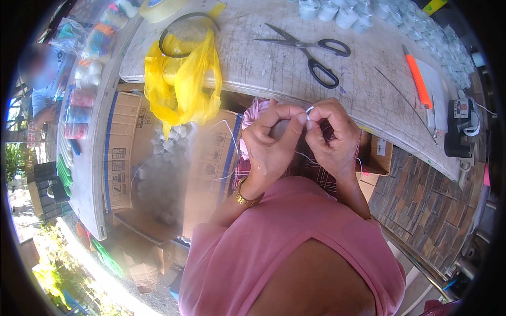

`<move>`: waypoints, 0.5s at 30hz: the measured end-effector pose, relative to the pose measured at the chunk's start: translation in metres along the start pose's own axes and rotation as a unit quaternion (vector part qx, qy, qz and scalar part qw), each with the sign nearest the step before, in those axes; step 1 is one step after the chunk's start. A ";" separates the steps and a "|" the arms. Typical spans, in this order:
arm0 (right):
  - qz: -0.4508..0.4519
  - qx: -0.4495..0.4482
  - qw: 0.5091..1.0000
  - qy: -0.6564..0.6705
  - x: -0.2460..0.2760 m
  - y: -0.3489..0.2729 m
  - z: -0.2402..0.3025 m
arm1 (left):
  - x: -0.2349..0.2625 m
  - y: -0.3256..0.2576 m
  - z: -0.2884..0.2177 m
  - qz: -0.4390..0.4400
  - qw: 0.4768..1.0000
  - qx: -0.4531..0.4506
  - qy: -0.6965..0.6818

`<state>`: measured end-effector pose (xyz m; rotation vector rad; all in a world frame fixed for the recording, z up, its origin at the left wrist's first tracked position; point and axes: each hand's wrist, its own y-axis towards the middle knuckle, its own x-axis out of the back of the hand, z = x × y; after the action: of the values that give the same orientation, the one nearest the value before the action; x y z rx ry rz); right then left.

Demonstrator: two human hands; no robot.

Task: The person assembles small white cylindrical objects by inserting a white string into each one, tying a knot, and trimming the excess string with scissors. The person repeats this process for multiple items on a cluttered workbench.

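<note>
Just off the table's near edge, above my lap, both hands meet fingertip to fingertip. My left hand is closed in a pinch, thumb against forefinger, at one side of a small white loop of string. My right hand pinches the other side, its remaining fingers curled in. Fingers cover most of the loop. Thin white string trails below the hands, and another stretch of it hangs over the open box to the left. On the table ahead lie black-handled scissors with their blades apart.
A yellow plastic bag hangs over the table edge by a dark hoop. An open cardboard box holds many small white pieces. An orange cutter and a thin metal rod lie right; whitish cups line the back.
</note>
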<state>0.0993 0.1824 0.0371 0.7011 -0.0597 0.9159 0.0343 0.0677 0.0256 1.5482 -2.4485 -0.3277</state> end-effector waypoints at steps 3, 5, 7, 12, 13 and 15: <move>0.009 0.003 1.000 -0.009 0.001 -0.001 -0.004 | 0.000 0.003 -0.003 -0.023 0.986 -0.097 0.134; 0.015 -0.033 0.999 0.009 0.001 -0.002 -0.003 | 0.002 0.006 -0.008 -0.010 0.969 -0.151 0.194; 0.027 -0.056 0.998 0.016 0.002 -0.001 -0.001 | 0.005 0.009 -0.011 -0.002 0.954 -0.187 0.234; 0.042 -0.012 0.999 0.027 0.001 -0.001 -0.009 | 0.010 0.011 -0.014 0.021 0.974 -0.137 0.179; 0.042 -0.033 0.997 0.056 0.002 -0.001 -0.008 | 0.011 0.011 -0.013 0.023 0.979 -0.119 0.166; 0.044 -0.076 0.990 0.112 0.003 -0.002 -0.005 | 0.012 0.009 -0.012 0.029 0.986 -0.084 0.138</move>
<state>0.1019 0.1862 0.0334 0.4534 0.0385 1.0572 0.0250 0.0598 0.0404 1.3506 -2.1874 -0.2810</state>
